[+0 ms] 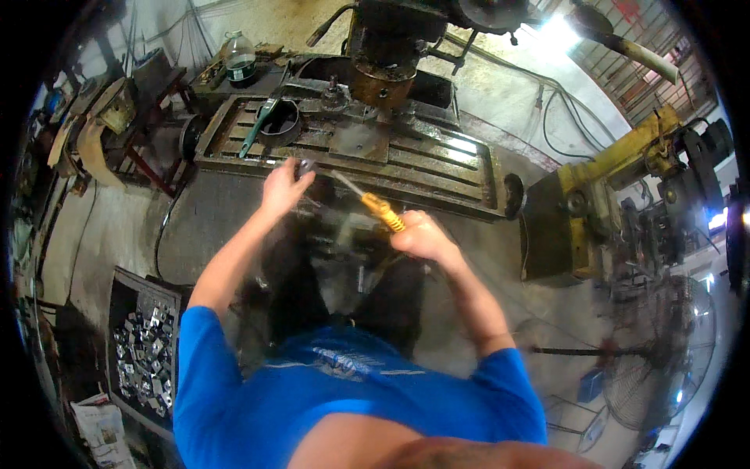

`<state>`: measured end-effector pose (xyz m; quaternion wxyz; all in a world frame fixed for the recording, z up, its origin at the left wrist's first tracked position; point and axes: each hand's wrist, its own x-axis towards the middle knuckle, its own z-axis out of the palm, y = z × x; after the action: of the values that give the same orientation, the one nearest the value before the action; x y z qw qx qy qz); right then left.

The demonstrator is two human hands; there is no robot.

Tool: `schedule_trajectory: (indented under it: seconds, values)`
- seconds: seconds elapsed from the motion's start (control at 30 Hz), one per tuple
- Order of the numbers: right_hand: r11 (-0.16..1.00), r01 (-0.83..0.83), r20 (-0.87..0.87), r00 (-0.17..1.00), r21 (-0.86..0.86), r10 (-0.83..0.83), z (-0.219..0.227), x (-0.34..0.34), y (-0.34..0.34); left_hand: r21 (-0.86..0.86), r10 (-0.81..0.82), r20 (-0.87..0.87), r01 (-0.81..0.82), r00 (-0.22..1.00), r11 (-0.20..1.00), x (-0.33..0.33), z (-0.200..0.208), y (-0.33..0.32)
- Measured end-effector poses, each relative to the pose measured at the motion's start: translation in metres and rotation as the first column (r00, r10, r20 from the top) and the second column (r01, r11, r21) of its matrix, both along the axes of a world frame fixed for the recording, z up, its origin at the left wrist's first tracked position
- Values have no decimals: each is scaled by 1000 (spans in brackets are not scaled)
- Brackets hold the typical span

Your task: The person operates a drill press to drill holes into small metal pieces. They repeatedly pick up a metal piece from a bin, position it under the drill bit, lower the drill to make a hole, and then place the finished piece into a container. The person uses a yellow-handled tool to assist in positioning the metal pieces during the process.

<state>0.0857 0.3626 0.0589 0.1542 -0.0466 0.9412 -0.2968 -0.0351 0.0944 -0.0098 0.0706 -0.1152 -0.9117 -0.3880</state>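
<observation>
Blue shirt point(344, 391) is closest, because it's on me. Past it, my left hand point(280, 191) is pinched nearly closed on a small metal bit point(305, 166). My right hand point(426, 236) is wrapped tight around the end of a yellow tool point(381, 211). Its thin tip points at the bit, just beside it; it's too blurry to tell if they touch. Both are in front of the big machine's table point(437, 173). A green brush point(251, 139) leans on a round tub point(291, 134) there. Down by my left arm, a dark bin point(116, 336) holds lots of shiny pieces point(148, 352).
</observation>
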Motion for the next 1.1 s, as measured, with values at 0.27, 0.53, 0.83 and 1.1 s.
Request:
schedule_trajectory:
  seconds: [0.27, 0.53, 0.83, 1.1]
  values:
    - [972, 217, -117, 972, 92, -206, -18, -41, 47, -547, -130, -142, 31, 981, 837, -71, 28, 97]
    - [921, 385, -242, 901, 65, -360, -12, -92, 31, -527, -72, -61, 29, 996, 850, -68, 41, 100]
    - [927, 205, 1, 977, -315, -215, -20, -53, 60, -514, -86, -95, 25, 992, 858, -80, 32, 105]
    - [699, 266, -115, 887, -664, -447, -132, -40, 80, -496, -69, -129, -4, 989, 868, -103, 25, 144]
